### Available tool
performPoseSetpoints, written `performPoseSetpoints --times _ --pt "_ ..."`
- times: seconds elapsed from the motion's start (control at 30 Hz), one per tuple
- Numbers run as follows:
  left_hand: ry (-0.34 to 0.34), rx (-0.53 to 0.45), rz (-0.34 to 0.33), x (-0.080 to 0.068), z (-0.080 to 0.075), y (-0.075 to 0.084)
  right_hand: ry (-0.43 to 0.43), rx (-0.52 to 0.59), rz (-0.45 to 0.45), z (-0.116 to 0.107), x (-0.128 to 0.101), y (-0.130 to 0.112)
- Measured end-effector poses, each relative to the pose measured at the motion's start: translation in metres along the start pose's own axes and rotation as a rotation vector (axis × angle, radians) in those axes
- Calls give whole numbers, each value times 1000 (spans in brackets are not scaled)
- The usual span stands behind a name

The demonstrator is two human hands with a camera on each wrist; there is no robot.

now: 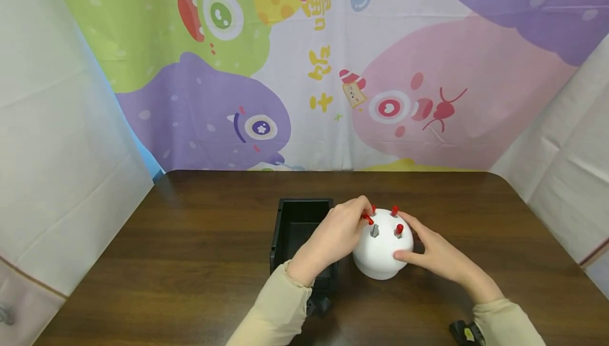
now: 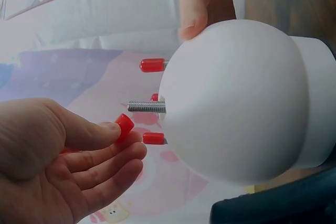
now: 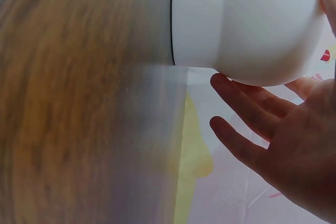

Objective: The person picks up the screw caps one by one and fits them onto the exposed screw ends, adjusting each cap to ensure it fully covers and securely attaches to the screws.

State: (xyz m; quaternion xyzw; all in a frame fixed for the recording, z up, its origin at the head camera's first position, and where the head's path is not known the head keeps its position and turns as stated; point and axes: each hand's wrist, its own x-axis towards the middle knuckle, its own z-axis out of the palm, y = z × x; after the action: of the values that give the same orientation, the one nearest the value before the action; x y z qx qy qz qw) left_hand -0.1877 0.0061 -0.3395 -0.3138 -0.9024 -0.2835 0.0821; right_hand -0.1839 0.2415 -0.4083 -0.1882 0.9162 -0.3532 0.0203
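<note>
The left hand (image 2: 58, 166) pinched a red cap (image 2: 124, 126) beside the white dome (image 1: 378, 248); the right hand (image 1: 435, 253), fingers straight, steadied the dome.

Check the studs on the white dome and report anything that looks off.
One stud on the rounded white plastic dome is a bare grey threaded screw, while the other studs wear small red caps. The left hand pinches one loose red cap beside it; the right hand steadies the dome.
</note>
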Motion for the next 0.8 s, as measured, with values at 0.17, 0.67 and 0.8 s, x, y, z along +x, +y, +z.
performPoseSetpoints --times 0.17,0.67,0.8 --pt "4 5 4 0 2 1 -5 3 5 0 0 -1" --pt "9 10 21 2 7 3 -7 3 0 0 1 1" --pt "7 13 21 2 8 4 -5 2 -4 0 1 2"
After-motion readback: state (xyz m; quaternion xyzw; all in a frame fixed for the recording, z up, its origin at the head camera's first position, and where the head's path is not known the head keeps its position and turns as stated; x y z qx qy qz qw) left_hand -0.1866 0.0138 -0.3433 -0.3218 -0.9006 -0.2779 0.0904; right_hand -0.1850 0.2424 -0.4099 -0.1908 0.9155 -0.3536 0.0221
